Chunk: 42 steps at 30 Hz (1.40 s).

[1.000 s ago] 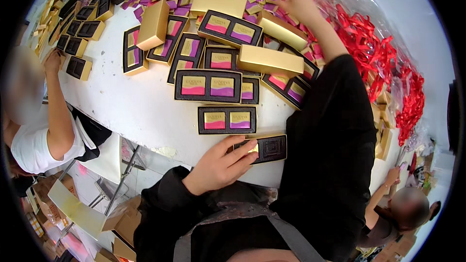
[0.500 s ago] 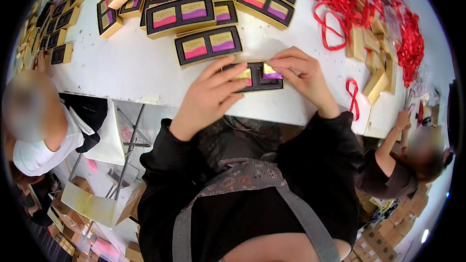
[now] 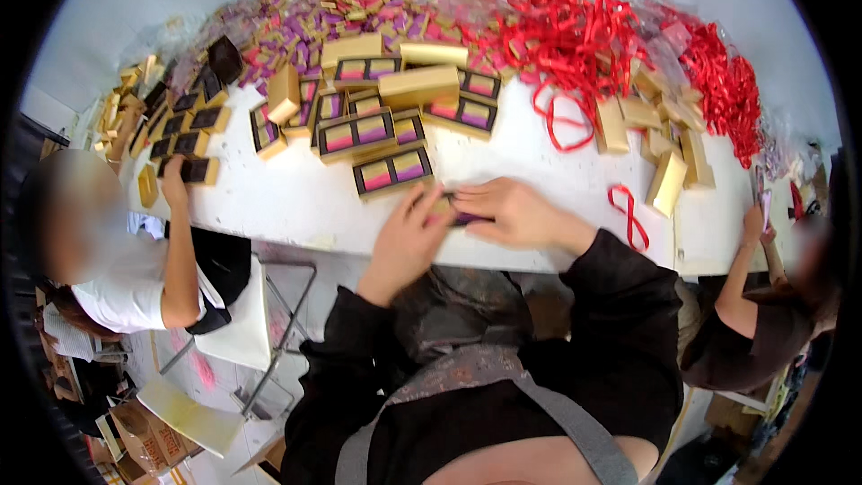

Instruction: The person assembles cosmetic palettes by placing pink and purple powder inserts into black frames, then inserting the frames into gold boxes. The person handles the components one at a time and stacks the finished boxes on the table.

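Low on the white table, a small gold box with a black two-part tray (image 3: 448, 198) lies between my hands, mostly covered by them. My left hand (image 3: 406, 238) grips its left side, the fingers a little blurred over a pink-and-gold wrapped square. On the right half, my right hand (image 3: 519, 214) holds the box with bent fingers. Under those fingers shows a purple wrapped square (image 3: 470, 219). Just beyond stands a filled open box (image 3: 392, 172) with one pink-and-gold and one purple-and-gold square.
Several filled boxes (image 3: 356, 135) and gold lids (image 3: 418, 87) are stacked ahead. Behind them lies a heap of wrapped squares (image 3: 305, 31). Red ribbons (image 3: 575, 36) pile at the right, near gold lids (image 3: 666, 181) and one ribbon loop (image 3: 634, 216). Co-workers sit left and right.
My head view has tilted up, showing more of the far table. My right hand has gone from pinching the purple square above the box to covering the box's right half.
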{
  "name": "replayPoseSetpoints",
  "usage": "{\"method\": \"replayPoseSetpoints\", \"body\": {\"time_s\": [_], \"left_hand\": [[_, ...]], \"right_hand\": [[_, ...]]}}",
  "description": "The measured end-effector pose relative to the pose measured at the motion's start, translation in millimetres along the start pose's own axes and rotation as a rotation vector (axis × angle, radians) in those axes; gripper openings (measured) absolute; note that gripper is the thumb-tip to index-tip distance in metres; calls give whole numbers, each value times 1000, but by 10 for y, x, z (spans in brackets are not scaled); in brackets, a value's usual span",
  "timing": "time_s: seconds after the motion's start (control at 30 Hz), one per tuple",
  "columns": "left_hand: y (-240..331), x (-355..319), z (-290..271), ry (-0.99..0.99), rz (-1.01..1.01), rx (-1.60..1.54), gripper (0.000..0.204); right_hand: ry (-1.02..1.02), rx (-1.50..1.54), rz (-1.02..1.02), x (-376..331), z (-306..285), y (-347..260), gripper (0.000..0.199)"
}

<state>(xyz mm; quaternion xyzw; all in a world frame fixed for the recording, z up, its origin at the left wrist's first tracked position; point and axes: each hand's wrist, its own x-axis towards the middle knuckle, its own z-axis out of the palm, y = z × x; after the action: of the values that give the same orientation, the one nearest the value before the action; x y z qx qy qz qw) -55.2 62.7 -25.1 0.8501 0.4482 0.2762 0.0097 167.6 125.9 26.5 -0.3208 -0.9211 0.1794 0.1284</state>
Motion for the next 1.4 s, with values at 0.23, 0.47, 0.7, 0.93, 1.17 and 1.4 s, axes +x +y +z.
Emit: {"method": "replayPoseSetpoints", "body": {"time_s": [0.23,0.47,0.7,0.93,1.17,1.4], "left_hand": [[65,187,-55,-21,34,-82,42],[-171,-271,79,340,26,-265,40],[186,187,-556,-446,-781,-2076,56],[81,42,-400,655,-677,-2348,70],[198,-68,-303,736,-595,-2387,77],[404,124,-315,919,-786,-1744,71]], "right_hand": [[802,-554,283,1771,-585,2415,55],[915,61,276,1609,-615,2070,67],[182,-187,-435,1,-347,-459,53],[342,-18,235,-524,533,-388,66],[512,399,-4,-837,494,-844,65],[757,287,132,-553,814,-1076,70]]}}
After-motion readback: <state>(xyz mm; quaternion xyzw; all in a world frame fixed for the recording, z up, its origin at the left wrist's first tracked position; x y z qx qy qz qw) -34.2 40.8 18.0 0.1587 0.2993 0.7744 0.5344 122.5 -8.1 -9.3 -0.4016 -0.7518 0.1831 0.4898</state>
